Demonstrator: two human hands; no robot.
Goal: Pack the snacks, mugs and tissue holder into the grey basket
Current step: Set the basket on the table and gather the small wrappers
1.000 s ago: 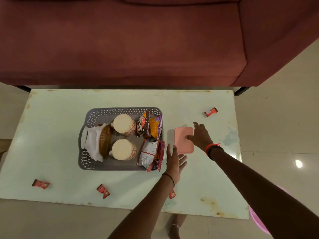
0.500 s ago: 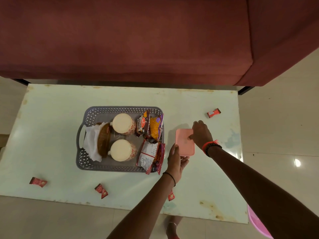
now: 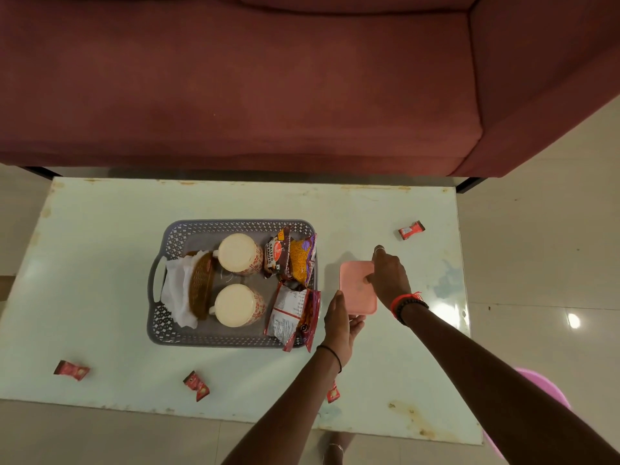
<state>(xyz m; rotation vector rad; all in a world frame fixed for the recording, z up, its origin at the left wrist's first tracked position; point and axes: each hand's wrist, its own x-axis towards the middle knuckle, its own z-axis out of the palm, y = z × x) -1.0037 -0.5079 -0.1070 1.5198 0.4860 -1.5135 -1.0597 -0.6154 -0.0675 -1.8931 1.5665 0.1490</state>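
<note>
The grey basket (image 3: 235, 342) sits mid-table and holds two cream mugs (image 3: 240, 253) (image 3: 239, 305), a brown woven tissue holder (image 3: 201, 285) with white tissue at its left end, and snack packets (image 3: 292, 260) (image 3: 292, 317) at its right end. A pink box (image 3: 355, 280) lies flat on the table just right of the basket. My right hand (image 3: 391, 276) grips the box's far right side from above. My left hand (image 3: 340, 322) cups its near left corner, thumb along the left edge.
Small red wrapped snacks lie loose on the pale table (image 3: 100, 229): one far right (image 3: 411, 229), two near the front left (image 3: 71, 370) (image 3: 196, 390), one by my left forearm (image 3: 332, 394). A maroon sofa (image 3: 235, 78) stands behind the table. A pink stool (image 3: 543, 391) is at the lower right.
My left hand has moved up against the pink box's near left corner. My right hand has curled over the box's right side. The box stays beside the basket.
</note>
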